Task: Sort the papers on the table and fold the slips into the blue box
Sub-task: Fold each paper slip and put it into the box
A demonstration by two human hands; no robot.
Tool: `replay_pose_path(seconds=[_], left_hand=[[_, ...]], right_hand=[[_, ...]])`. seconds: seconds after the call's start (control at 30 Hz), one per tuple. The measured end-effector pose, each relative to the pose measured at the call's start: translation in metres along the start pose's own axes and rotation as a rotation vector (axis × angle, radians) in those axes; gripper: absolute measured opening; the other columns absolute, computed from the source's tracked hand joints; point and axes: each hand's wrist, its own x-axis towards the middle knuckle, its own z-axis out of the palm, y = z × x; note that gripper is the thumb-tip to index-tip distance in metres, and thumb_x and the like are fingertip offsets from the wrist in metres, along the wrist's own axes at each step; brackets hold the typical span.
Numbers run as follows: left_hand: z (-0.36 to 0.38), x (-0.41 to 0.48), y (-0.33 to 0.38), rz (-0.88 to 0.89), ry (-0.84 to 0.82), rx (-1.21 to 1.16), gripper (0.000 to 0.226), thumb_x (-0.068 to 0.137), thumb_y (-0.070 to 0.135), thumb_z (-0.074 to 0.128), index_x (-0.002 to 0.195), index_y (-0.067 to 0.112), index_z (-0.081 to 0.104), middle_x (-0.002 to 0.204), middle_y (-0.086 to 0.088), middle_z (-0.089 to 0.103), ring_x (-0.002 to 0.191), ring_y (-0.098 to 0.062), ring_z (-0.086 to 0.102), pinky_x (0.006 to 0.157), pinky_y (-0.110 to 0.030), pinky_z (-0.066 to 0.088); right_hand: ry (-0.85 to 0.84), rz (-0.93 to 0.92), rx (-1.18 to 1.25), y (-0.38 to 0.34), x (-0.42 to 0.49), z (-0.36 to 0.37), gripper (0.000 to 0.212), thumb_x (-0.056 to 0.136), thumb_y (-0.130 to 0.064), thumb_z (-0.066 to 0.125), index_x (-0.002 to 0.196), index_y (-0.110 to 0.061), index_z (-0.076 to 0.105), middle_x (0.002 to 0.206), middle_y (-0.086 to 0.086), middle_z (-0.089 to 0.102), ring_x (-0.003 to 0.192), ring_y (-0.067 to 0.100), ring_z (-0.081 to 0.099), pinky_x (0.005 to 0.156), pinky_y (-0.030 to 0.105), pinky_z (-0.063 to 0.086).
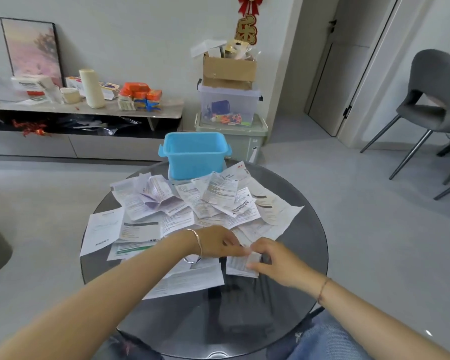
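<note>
A blue box (196, 154) stands open at the far edge of the round glass table (291, 294). In front of it lies a spread of white printed papers (182, 206), several crumpled or overlapping. Near the middle of the table a small folded slip (240, 266) lies on the glass. My left hand (218, 241), with a bangle on the wrist, pinches the slip's upper edge with its fingertips. My right hand (276, 261) pinches the slip's right side between thumb and fingers. A larger printed sheet (190, 280) lies just left of the slip, under my left wrist.
Behind the table stand stacked storage bins (231, 120) topped by a cardboard box (229, 71). A low cabinet (83, 110) with packages runs along the left wall. A grey chair (431, 100) stands at the right. My knees in jeans (327, 341) are under the table's near edge.
</note>
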Motion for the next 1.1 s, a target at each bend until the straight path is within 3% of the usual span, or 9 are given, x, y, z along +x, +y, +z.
replay_pose_path(seconds=[0.1,0.2,0.3,0.47,0.63,0.8,0.9,1.0,1.1], left_hand=[[0.004,0.003,0.001,0.024,0.017,0.076,0.055,0.081,0.046,0.07,0.126,0.018,0.055,0.119,0.002,0.059,0.095,-0.01,0.052,0.089,-0.024,0.044],[0.009,0.012,0.003,0.0,0.015,0.102,0.056,0.078,0.039,0.076,0.124,0.017,0.054,0.118,0.001,0.059,0.098,-0.016,0.056,0.09,-0.03,0.048],[0.009,0.017,0.006,-0.009,-0.011,0.168,0.048,0.079,0.038,0.075,0.117,0.012,0.061,0.113,-0.004,0.063,0.098,-0.022,0.059,0.089,-0.035,0.049],[-0.003,0.014,0.006,0.073,0.082,0.04,0.03,0.079,0.038,0.075,0.068,0.021,0.053,0.067,0.006,0.053,0.065,-0.011,0.048,0.065,-0.025,0.039],[-0.069,-0.003,0.007,0.131,0.369,-0.213,0.037,0.076,0.026,0.08,0.055,0.026,0.05,0.04,0.016,0.049,0.043,0.003,0.048,0.05,-0.01,0.036],[-0.133,-0.004,-0.017,0.162,0.598,-0.378,0.018,0.076,0.021,0.08,0.069,0.016,0.063,0.061,-0.003,0.06,0.052,-0.006,0.055,0.055,-0.016,0.051],[-0.162,0.005,-0.046,0.106,0.722,-0.54,0.021,0.089,0.024,0.065,0.101,0.007,0.067,0.081,-0.005,0.069,0.065,-0.006,0.063,0.064,-0.021,0.055],[-0.19,0.02,-0.09,-0.073,0.883,-0.518,0.044,0.098,0.036,0.048,0.131,0.007,0.051,0.116,-0.011,0.065,0.096,-0.02,0.062,0.079,-0.03,0.049],[-0.202,0.039,-0.133,-0.311,0.903,-0.494,0.06,0.1,0.041,0.041,0.147,0.006,0.026,0.146,-0.014,0.04,0.13,-0.029,0.043,0.098,-0.032,0.037]], right_hand=[[-0.012,-0.013,-0.009,0.0,0.001,0.0,0.022,0.084,-0.033,0.07,0.099,-0.019,0.063,0.096,-0.009,0.056,0.078,0.002,0.05,0.071,0.019,0.042],[0.013,0.004,0.02,-0.006,0.0,0.0,0.019,0.08,-0.025,0.073,0.093,-0.02,0.059,0.089,-0.006,0.058,0.066,0.003,0.045,0.059,0.014,0.036],[0.032,0.012,0.081,-0.009,-0.001,0.0,0.03,0.076,-0.02,0.076,0.096,-0.024,0.054,0.095,-0.007,0.06,0.07,0.003,0.048,0.061,0.012,0.038],[0.15,-0.037,0.145,-0.021,0.001,-0.014,0.027,0.074,-0.015,0.079,0.087,-0.032,0.062,0.091,-0.008,0.06,0.082,0.001,0.053,0.07,0.013,0.038],[0.195,-0.065,0.33,-0.056,0.035,-0.077,0.014,0.078,-0.012,0.077,0.082,-0.022,0.067,0.078,-0.009,0.068,0.071,0.001,0.061,0.07,0.017,0.048],[0.183,-0.082,0.385,-0.099,0.103,-0.122,0.01,0.079,-0.009,0.075,0.082,-0.016,0.068,0.071,-0.005,0.07,0.058,-0.004,0.061,0.055,0.011,0.046],[0.206,-0.051,0.445,-0.108,0.148,-0.134,0.011,0.081,-0.006,0.073,0.091,-0.006,0.068,0.082,0.007,0.071,0.064,0.005,0.065,0.059,0.014,0.054],[0.216,-0.007,0.51,-0.113,0.196,-0.142,0.018,0.082,-0.006,0.071,0.099,-0.001,0.067,0.092,0.008,0.071,0.071,0.007,0.066,0.061,0.014,0.055],[0.194,0.013,0.552,-0.11,0.238,-0.139,0.016,0.083,-0.005,0.07,0.099,-0.004,0.067,0.093,0.007,0.07,0.067,0.002,0.065,0.058,0.012,0.052]])
